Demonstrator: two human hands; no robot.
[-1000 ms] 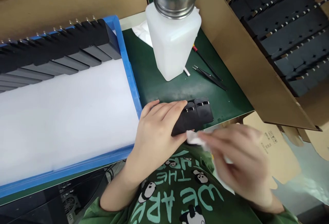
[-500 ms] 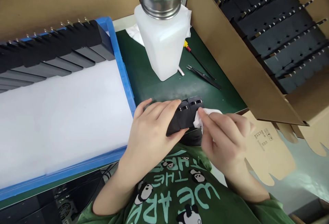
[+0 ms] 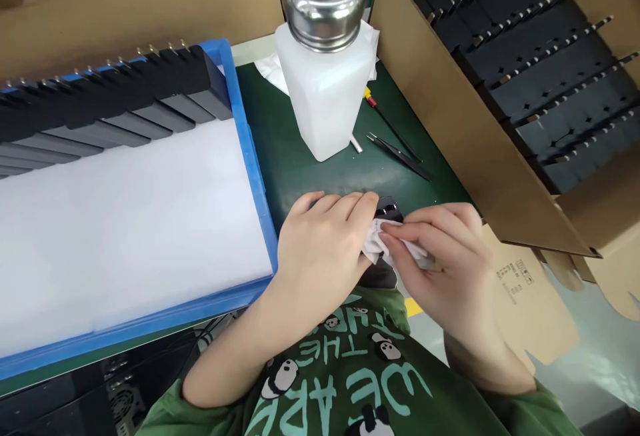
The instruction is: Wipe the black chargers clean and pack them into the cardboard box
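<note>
My left hand (image 3: 327,243) is wrapped round a black adapter with metal prongs (image 3: 388,209), and its back hides most of the piece. Pinched in the fingers of my right hand (image 3: 445,256) is a crumpled white cloth (image 3: 376,239), which lies against the adapter's near part. Beyond my hands a white bottle with a metal cap (image 3: 325,89) stands upright on the green mat (image 3: 295,179). Black tweezers (image 3: 400,156) and a thin tool with a red and yellow end (image 3: 395,128) lie right of the bottle.
On the left, a blue tray (image 3: 257,189) has white foam (image 3: 125,229) and a row of black adapters (image 3: 150,99). At the right, a cardboard box (image 3: 470,123) holds rows of black pieces (image 3: 540,56). Cardboard flaps (image 3: 537,303) stick out below it.
My right hand has moved the cloth left and slightly down across the adapter. My left hand has shifted right with the adapter and now covers more of it. The view has shifted slightly.
</note>
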